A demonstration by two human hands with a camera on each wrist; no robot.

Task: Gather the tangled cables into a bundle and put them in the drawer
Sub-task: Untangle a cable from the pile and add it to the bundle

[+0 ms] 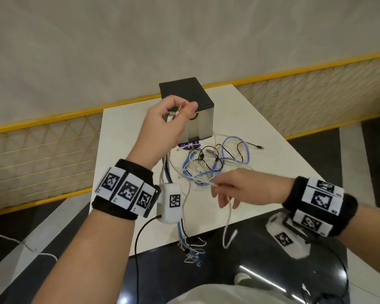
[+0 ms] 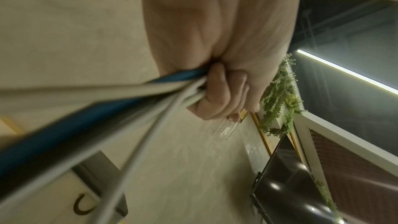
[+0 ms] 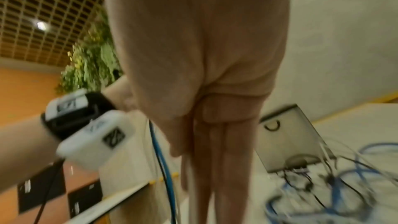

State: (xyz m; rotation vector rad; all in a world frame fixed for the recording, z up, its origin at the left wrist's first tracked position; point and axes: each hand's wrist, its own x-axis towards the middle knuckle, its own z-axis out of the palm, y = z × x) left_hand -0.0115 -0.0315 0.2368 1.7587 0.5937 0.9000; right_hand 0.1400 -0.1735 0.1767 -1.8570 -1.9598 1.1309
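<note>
My left hand (image 1: 175, 119) is raised in front of the drawer box (image 1: 203, 99) and grips a bundle of white, blue and black cables (image 2: 137, 98). A clear plug (image 2: 228, 129) sticks out past its fingers. The bundle's loops (image 1: 192, 251) hang below my wrist, past the table's near edge. My right hand (image 1: 215, 187) pinches one white cable (image 1: 228, 218) between thumb and fingers, low over the table. The rest of the tangle (image 1: 215, 163), blue, black and white, lies on the table (image 1: 123, 137) before the box (image 3: 288, 139). The box's grey front with its curved handle looks closed.
The white table is small; its near edge (image 1: 206, 234) is close to my body. A black glossy seat or surface (image 1: 272, 273) lies below my right wrist. A yellow-railed mesh barrier (image 1: 316, 95) runs behind the table. Bare tabletop shows at the left (image 1: 119, 154).
</note>
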